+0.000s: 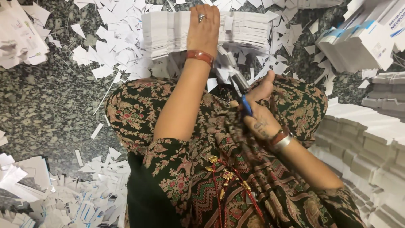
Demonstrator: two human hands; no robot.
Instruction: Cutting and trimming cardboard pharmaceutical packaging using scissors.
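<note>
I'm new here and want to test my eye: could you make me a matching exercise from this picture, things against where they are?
Things:
1. left hand
2. scissors
3. box stacks
4. paper scraps

Places:
A. on the floor, bottom left
B. pressed on the paper stack
C. along the right edge
D. in the right hand

Pairs: 1-B, 2-D, 3-C, 4-A

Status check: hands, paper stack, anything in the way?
Left hand pressed flat on folded white paper stack. Right hand grips blue-handled scissors beside stack. Paper scraps litter the floor around.
</note>
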